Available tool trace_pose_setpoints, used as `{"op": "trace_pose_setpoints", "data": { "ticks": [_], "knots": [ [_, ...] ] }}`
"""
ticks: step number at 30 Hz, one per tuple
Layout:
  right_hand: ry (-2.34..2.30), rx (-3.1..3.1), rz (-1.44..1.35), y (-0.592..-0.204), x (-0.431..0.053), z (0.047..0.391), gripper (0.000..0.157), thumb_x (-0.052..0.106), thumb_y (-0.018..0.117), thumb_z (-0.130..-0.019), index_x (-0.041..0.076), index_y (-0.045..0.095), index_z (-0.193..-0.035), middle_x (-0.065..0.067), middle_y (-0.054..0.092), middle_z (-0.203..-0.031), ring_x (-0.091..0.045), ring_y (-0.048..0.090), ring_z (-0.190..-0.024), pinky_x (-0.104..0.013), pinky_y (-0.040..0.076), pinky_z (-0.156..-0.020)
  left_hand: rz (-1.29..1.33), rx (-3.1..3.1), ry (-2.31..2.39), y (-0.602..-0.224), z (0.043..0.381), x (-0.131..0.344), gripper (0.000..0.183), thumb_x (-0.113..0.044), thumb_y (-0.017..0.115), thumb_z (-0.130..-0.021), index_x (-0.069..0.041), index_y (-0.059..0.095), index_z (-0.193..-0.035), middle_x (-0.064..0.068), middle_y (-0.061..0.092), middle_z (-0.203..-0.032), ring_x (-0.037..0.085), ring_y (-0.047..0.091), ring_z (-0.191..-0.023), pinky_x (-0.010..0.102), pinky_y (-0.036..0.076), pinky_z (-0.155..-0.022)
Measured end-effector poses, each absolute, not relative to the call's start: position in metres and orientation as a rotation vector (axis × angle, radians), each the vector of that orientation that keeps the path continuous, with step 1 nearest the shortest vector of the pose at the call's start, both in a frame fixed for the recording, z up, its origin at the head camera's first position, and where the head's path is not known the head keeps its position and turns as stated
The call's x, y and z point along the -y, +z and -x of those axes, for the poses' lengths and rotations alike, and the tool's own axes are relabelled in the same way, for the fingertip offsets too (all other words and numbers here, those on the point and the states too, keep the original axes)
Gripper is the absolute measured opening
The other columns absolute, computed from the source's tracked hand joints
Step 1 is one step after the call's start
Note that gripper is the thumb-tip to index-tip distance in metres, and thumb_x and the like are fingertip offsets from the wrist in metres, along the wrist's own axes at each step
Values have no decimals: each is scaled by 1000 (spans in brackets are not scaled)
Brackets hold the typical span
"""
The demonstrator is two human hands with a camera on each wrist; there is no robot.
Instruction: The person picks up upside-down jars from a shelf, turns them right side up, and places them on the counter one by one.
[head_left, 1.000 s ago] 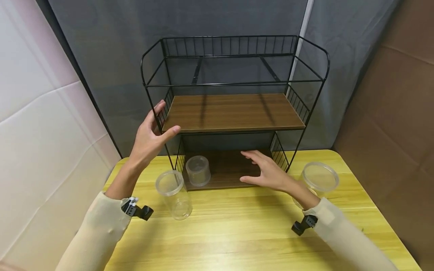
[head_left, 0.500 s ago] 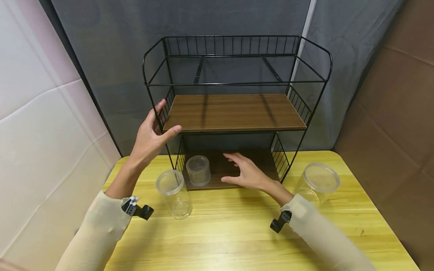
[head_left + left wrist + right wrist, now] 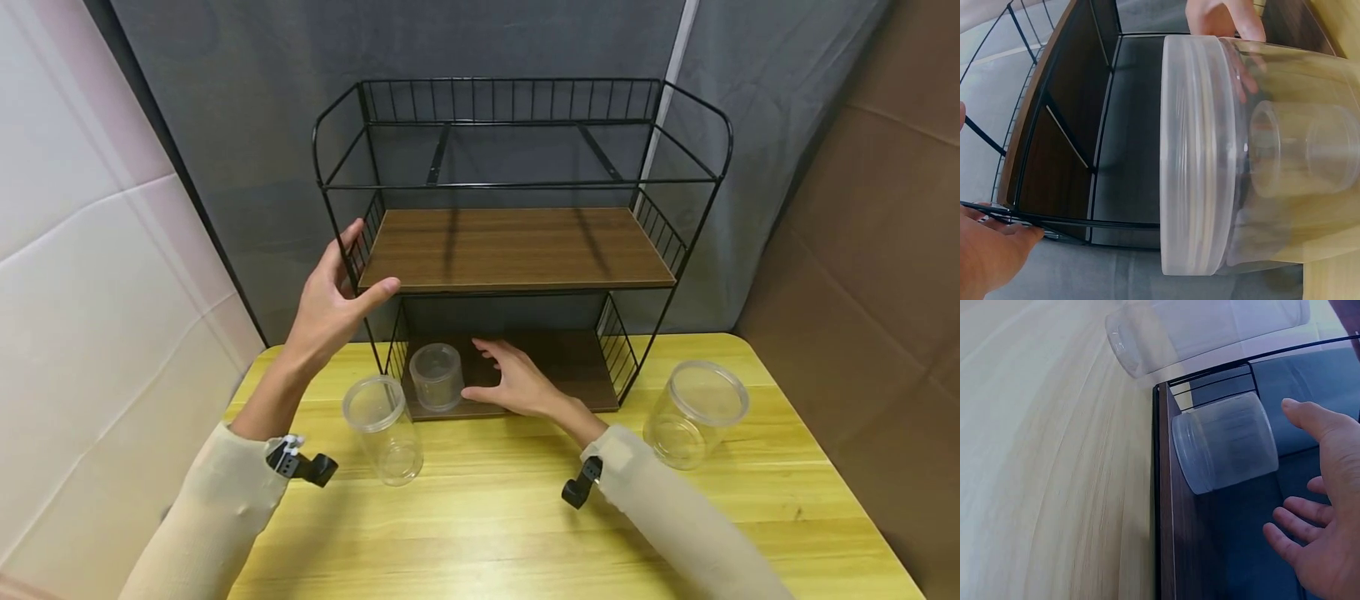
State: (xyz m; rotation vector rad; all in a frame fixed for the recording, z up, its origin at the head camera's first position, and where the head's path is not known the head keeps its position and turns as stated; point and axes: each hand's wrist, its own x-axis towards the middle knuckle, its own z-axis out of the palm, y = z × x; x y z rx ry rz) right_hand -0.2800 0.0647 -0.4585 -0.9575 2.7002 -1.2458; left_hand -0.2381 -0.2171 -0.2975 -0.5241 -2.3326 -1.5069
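Note:
In the head view a black wire rack (image 3: 517, 287) with brown wooden shelves stands on the table. My left hand (image 3: 327, 302) holds its left side, fingers behind the front post and thumb before the middle shelf. On the left end of the bottom shelf sits a small clear jar (image 3: 437, 377) with a lid. My right hand (image 3: 519, 385) is just right of that jar, thumb and fingers spread apart. In the right wrist view a gap shows between the thumb (image 3: 1310, 415) and the small jar (image 3: 1225, 444).
A tall clear lidded jar (image 3: 384, 429) stands on the table before the rack's front left corner. Another clear lidded jar (image 3: 693, 414) is right of the rack, beside my right forearm. The yellow wooden table (image 3: 480, 517) spreads in front. A grey curtain (image 3: 517, 42) hangs behind.
My right hand has moved left over the bottom shelf, from its right part to beside the small jar. The left hand stays at the rack's left side.

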Motion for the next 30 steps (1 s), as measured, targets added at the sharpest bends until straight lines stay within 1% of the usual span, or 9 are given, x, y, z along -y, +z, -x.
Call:
{"op": "trace_pose_setpoints", "data": {
  "ticks": [3, 5, 9, 12, 16, 22, 30],
  "knots": [
    [-1236, -2718, 926, -461, -56, 283, 89, 42, 85, -90, 8, 44, -161, -15, 51, -158, -32, 55, -139, -44, 52, -110, 527, 2333, -1503, -297, 238, 218, 92, -31, 76, -99, -22, 20, -171, -2, 18, -177, 18, 16, -163, 50, 22, -130],
    [-1235, -2725, 906, -462, -49, 284, 90, 43, 85, -90, 8, 44, -161, -14, 51, -158, -33, 55, -139, -45, 52, -110, 524, 2335, -1500, -297, 238, 219, 92, -32, 76, -99, -22, 20, -171, -2, 18, -177, 18, 16, -163, 49, 22, -130],
    [-1249, -2726, 876, -465, -35, 286, 93, 45, 85, -88, 6, 43, -161, -16, 49, -159, -39, 55, -139, -50, 50, -111, 521, 2337, -1495, -298, 237, 220, 92, -33, 76, -99, -22, 20, -170, -2, 17, -177, 17, 15, -163, 48, 20, -131],
    [-1233, -2738, 843, -466, -25, 286, 98, 48, 85, -87, 7, 40, -163, -17, 46, -162, -41, 50, -144, -54, 46, -115, 514, 2342, -1487, -298, 237, 220, 92, -34, 77, -98, -21, 21, -170, -3, 18, -176, 16, 15, -163, 47, 20, -131],
    [-1218, -2762, 806, -469, -15, 286, 101, 50, 86, -86, 10, 37, -165, -15, 42, -166, -39, 41, -151, -56, 40, -120, 514, 2340, -1493, -297, 237, 220, 91, -33, 77, -99, -22, 21, -170, -3, 18, -176, 14, 14, -163, 46, 20, -131],
    [-1260, -2780, 775, -475, -5, 286, 100, 47, 87, -86, 9, 38, -164, -16, 43, -165, -39, 44, -149, -55, 42, -119, 507, 2348, -1512, -300, 238, 220, 91, -31, 75, -100, -25, 19, -171, -3, 16, -177, 16, 13, -163, 50, 19, -131],
    [-1280, -2800, 776, -480, 2, 287, 93, 41, 86, -88, 8, 41, -162, -16, 47, -162, -37, 47, -147, -52, 43, -119, 525, 2332, -1539, -299, 238, 219, 91, -29, 75, -100, -22, 20, -171, -2, 17, -177, 19, 16, -163, 55, 22, -129]
  ]
}}
